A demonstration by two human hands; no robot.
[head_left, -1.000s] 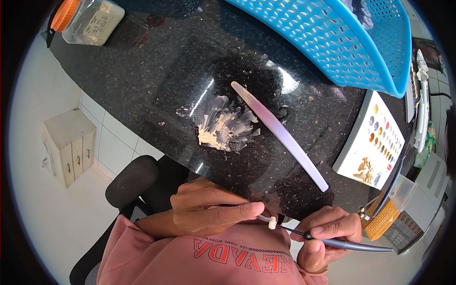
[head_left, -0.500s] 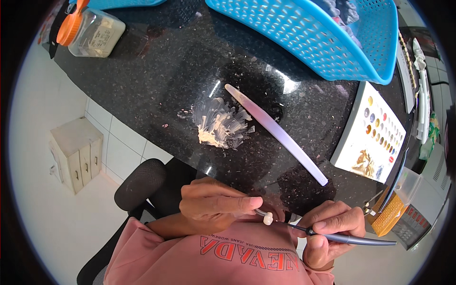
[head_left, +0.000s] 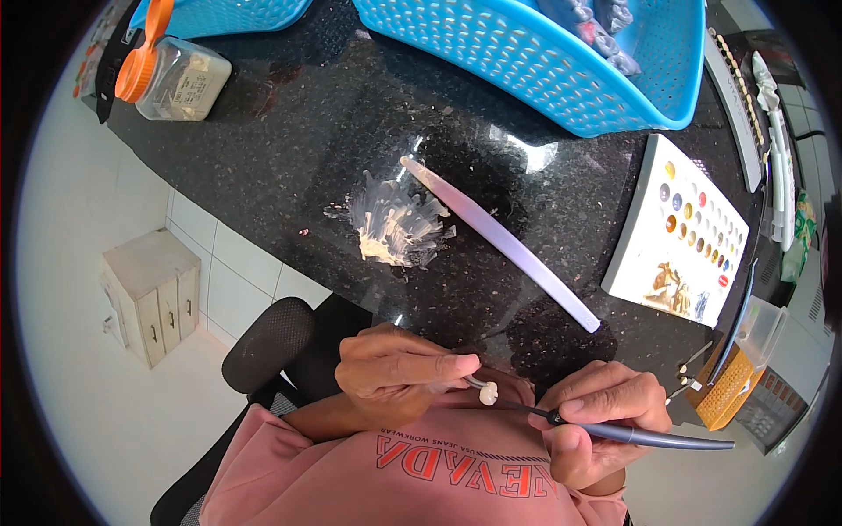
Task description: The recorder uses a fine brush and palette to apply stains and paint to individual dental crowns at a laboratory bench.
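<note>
My left hand (head_left: pixel 395 373) is closed around a thin metal holder (head_left: pixel 472 380), gripped between thumb and fingers. At the holder's end sits a small off-white tooth crown (head_left: pixel 488 394). My right hand (head_left: pixel 610 416) pinches a slim dark-handled brush (head_left: pixel 653 437), whose fine black tip points left at the crown. The tip is very close to the crown; whether it touches cannot be made out. Both hands are low, in front of my pink shirt (head_left: pixel 421 473), by the near edge of the black speckled counter (head_left: pixel 307 131).
A purple curved spatula (head_left: pixel 504 238) lies beside a smeared cream paste patch (head_left: pixel 395 232). Right of it is a white card with coloured dots (head_left: pixel 675 232). A blue perforated basket (head_left: pixel 535 74), an orange-lidded jar (head_left: pixel 189 83) and a yellow woven basket (head_left: pixel 724 394) stand around.
The view has shifted slightly, so counter items sit a little differently in the picture. The brush handle lies a bit more level; both hands keep their holds.
</note>
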